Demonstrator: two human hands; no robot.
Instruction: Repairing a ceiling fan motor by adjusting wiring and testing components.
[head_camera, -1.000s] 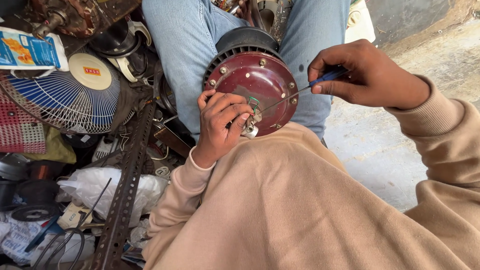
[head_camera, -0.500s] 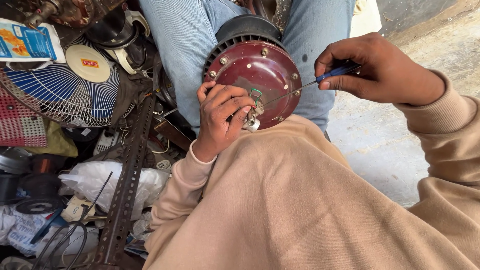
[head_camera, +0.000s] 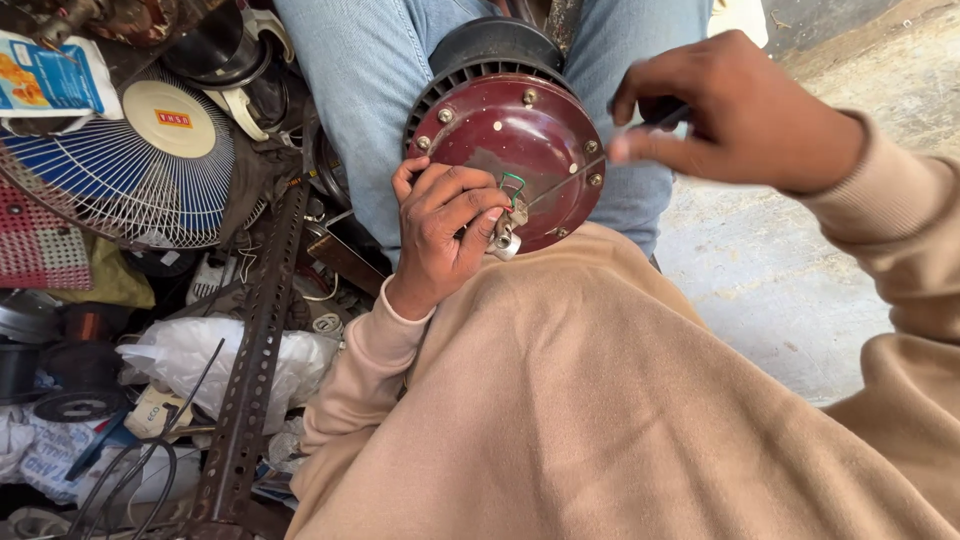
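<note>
A round maroon fan motor housing with a black ribbed back rests between my jean-clad knees. My left hand grips its lower left edge, with the fingers by a small green wire loop and a silver shaft end. My right hand is closed on a thin screwdriver whose shaft runs down-left across the housing face to the centre. The handle is mostly hidden in the fist and blurred.
To the left lie a blue wire fan guard with a cream hub, a perforated steel angle bar, a white plastic bag, cables and assorted scrap parts. Bare concrete floor is on the right.
My right hand has risen slightly and shifted on the screwdriver, now blurred. The left hand keeps its grip on the housing. The view has drifted a little.
</note>
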